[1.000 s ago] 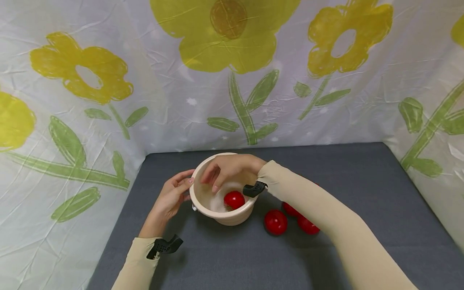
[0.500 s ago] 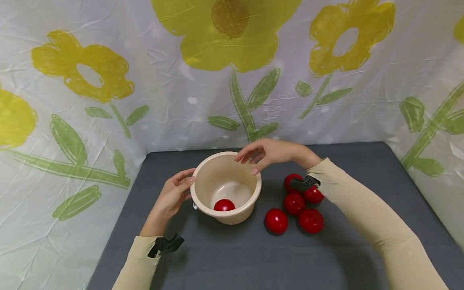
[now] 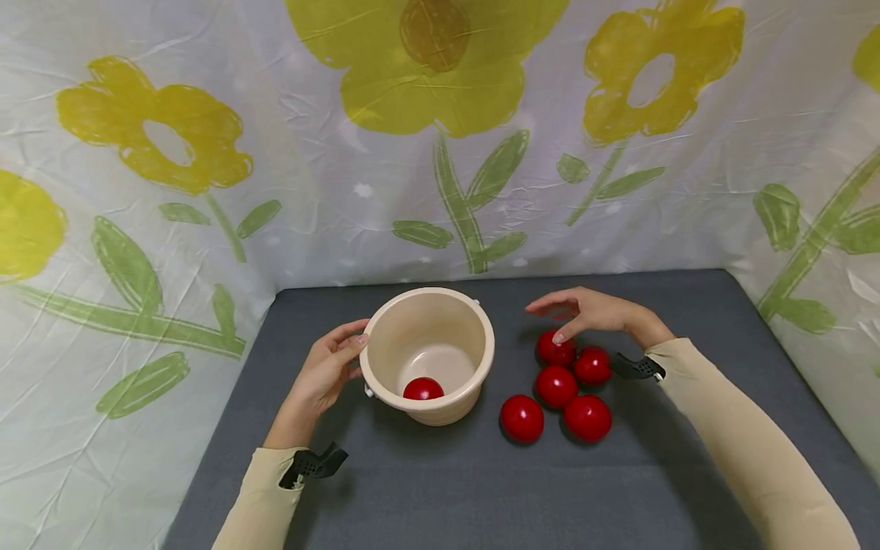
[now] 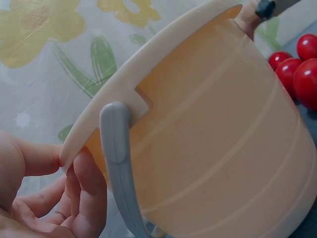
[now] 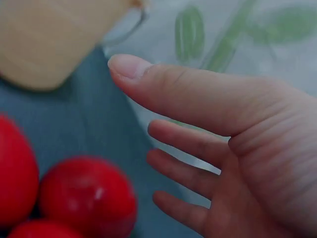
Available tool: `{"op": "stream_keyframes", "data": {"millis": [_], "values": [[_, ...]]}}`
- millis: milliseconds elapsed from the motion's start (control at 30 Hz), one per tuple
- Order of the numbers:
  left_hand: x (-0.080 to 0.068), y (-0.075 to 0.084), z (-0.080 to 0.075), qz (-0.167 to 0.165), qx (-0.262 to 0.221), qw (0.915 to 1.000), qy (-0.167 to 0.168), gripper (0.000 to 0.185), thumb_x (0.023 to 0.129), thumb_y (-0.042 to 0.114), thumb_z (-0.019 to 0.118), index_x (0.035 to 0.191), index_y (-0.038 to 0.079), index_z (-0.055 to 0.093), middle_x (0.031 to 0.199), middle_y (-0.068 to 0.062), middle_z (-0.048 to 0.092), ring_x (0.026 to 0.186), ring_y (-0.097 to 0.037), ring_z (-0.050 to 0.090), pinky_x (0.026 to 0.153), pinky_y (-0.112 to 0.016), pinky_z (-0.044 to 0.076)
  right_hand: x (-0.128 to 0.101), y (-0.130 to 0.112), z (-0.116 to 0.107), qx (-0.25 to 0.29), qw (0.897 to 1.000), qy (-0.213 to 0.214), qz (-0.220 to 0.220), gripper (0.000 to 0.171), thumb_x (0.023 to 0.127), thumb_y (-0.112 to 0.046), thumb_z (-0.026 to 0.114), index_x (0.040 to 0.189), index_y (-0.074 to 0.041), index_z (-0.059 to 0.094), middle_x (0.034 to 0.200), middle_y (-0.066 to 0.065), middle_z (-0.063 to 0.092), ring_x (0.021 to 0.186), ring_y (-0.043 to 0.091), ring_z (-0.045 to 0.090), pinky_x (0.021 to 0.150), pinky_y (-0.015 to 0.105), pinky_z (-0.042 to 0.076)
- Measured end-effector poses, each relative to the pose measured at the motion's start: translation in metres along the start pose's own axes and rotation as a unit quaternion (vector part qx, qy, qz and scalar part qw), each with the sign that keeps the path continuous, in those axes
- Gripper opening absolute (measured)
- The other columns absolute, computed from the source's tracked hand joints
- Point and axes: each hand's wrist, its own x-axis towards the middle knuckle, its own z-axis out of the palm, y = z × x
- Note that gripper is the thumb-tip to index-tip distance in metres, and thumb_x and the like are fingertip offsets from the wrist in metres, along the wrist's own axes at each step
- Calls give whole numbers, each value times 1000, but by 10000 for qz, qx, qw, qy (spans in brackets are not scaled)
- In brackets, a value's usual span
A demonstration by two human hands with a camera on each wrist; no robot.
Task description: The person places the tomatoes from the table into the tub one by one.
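Observation:
A cream bucket (image 3: 440, 336) with a grey handle (image 4: 116, 163) stands on the grey table (image 3: 440, 489). One red ball (image 3: 422, 389) lies in its bottom. My left hand (image 3: 328, 368) holds the bucket's left rim (image 4: 148, 74), thumb at the rim's edge and fingers (image 4: 84, 193) curled under it. Several more red balls (image 3: 555, 385) lie clustered just right of the bucket. My right hand (image 3: 550, 321) hovers open over the farthest ball (image 3: 555, 350), fingers spread and holding nothing; in the right wrist view it (image 5: 143, 114) is above a ball (image 5: 89, 196).
A white cloth printed with yellow flowers (image 3: 426, 69) hangs behind the table and along its left and right sides. Bare grey surface stretches in front of the bucket and balls and to the far right (image 3: 722, 328).
My right hand has left the bucket, swung right and come down over the ball cluster. The ball inside has rolled to the near wall. The left hand has stayed on the rim.

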Motion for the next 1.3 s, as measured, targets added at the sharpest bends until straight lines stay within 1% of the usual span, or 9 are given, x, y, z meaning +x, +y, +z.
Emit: {"op": "stream_keyframes", "data": {"millis": [100,167,233,367,533,867,1133,1300], "values": [[1,0,0,-16,-13,10000,-4,50,100,19,60,144,1,43,97,10,68,83,-4,65,65,-22,57,-4,21,2,32,9997,104,201,65,85,-11,76,144,-5,49,152,23,44,142,44,38,112,61,36],[1,0,0,-26,-27,10000,-5,50,99,19,60,144,1,43,97,10,68,83,-4,65,65,-22,57,-5,31,5,21,9993,141,341,65,85,-13,77,144,-6,49,151,20,46,142,42,38,110,56,41],[1,-1,0,-30,-35,10000,-1,50,99,19,60,143,1,44,97,9,67,83,-4,65,65,-22,57,-5,37,7,-70,9989,155,431,65,85,-16,77,144,-7,50,150,18,48,141,40,40,109,50,43],[1,-1,-1,-45,-63,10000,-3,50,99,18,60,143,1,44,97,9,68,83,-4,65,65,-21,57,-6,45,12,-211,9981,151,567,64,84,-20,78,142,-10,53,147,14,52,134,33,47,105,40,43],[1,-1,0,-58,-49,10000,2,50,100,18,60,144,1,43,97,10,68,82,-3,65,65,-21,57,-8,47,15,-161,9976,123,663,64,84,-19,79,142,-11,54,146,14,53,127,28,51,100,36,46],[0,-1,0,-36,-51,10000,14,50,99,18,60,144,1,43,98,10,67,83,-4,65,65,-21,57,-10,50,15,-144,9979,74,632,64,84,-17,78,142,-9,53,145,15,54,122,24,54,96,32,50],[0,-1,0,-48,-56,10000,9,50,99,19,60,144,1,43,98,10,67,82,-4,64,64,-21,56,-9,51,15,-151,9971,231,707,62,83,-18,79,140,-9,56,141,13,57,121,27,54,97,36,48],[0,-1,0,-74,-43,10000,23,50,99,19,60,143,2,44,98,9,68,82,-4,65,64,-21,56,-8,46,9,-246,9961,406,737,62,83,-20,80,139,-9,56,141,11,58,125,27,52,97,32,48]]}}
